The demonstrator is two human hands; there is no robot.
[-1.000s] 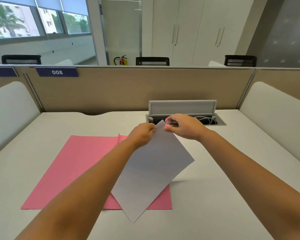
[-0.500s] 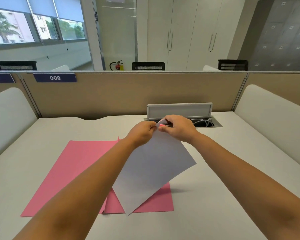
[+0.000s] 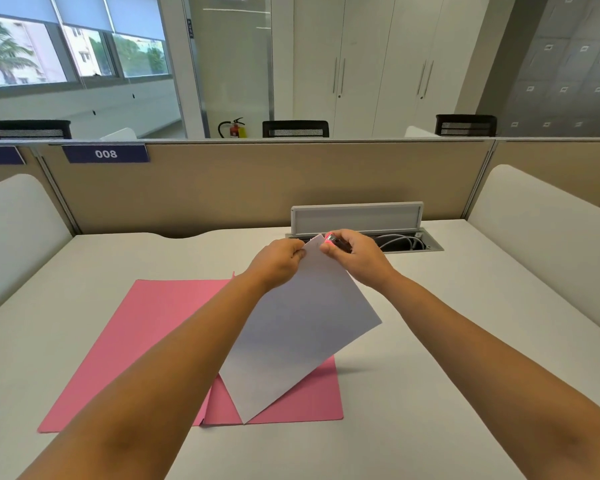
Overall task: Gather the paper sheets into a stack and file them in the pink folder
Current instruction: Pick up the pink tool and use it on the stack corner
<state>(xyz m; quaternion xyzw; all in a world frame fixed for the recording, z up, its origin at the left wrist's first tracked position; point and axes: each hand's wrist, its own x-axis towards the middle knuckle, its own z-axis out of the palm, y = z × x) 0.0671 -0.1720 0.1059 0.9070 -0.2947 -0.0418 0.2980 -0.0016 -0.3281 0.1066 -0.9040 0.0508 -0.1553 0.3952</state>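
A stack of white paper sheets (image 3: 302,337) hangs tilted above the desk, one corner up between my hands and the lowest corner touching the pink folder. My left hand (image 3: 278,263) pinches the top corner of the stack. My right hand (image 3: 352,256) is closed around a small pink stapler (image 3: 330,239) pressed against that same corner. The pink folder (image 3: 142,341) lies open and flat on the white desk, under and to the left of the sheets. My left forearm hides the folder's middle.
An open cable hatch (image 3: 355,220) with grey cables sits in the desk just behind my hands. A beige partition (image 3: 257,188) bounds the desk at the back, white side panels stand left and right.
The sheets' lowest corner has come down from off the folder's front edge to rest on the pink folder. The stapler stays at the top corner. The camera has tipped slightly.
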